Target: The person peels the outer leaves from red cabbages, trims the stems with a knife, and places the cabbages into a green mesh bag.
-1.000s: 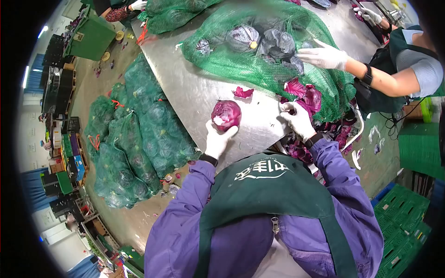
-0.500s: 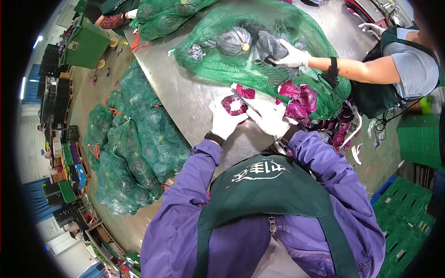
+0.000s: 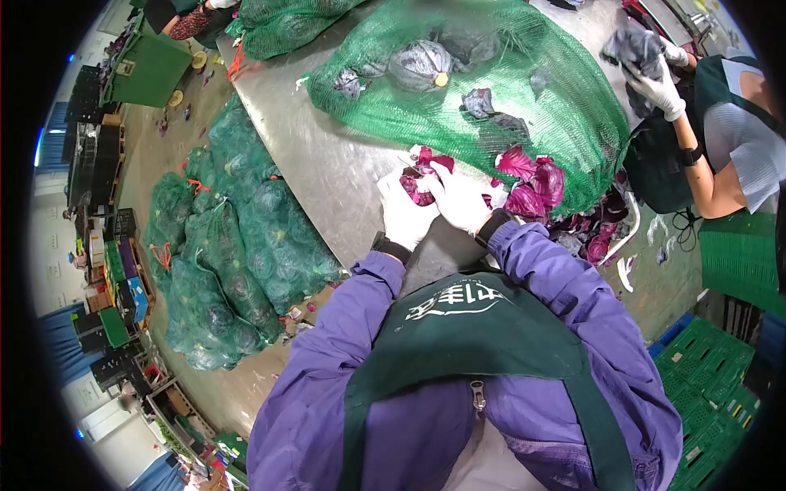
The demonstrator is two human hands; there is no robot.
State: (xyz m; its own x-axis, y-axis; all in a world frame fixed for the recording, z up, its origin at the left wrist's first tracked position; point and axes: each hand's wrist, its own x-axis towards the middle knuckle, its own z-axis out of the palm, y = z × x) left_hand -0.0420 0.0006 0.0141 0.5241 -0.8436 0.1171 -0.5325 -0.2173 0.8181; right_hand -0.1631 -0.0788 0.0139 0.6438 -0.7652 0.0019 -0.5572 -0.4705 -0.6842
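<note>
Hands (image 3: 438, 204) gripping red cabbage (image 3: 419, 182) (gloved), steel table (image 3: 327, 164)

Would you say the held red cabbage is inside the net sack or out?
Out: left hand and right hand hold the red cabbage beside the net sack.

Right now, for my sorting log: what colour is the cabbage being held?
The cabbage is reddish purple; the head view shows it.

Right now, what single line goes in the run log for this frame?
left hand: holds round red cabbage | right hand: grips same cabbage | surface: bare steel table | nearby: green mesh sack
</note>
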